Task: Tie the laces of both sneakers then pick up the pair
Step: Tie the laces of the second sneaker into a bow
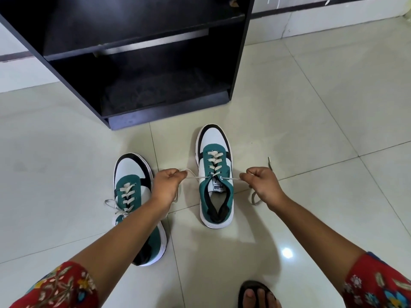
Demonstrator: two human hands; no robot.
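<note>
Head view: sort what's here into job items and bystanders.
Job:
right sneaker
its laces, one end pulled in each hand
left sneaker
left hand
right hand

Bystanders:
black shelf unit
sandalled foot
tiled floor

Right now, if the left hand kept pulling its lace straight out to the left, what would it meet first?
The left hand, shut on the lace of the right sneaker, would probably meet the left sneaker first; it already hangs over that shoe's inner edge, though height is unclear.
</note>
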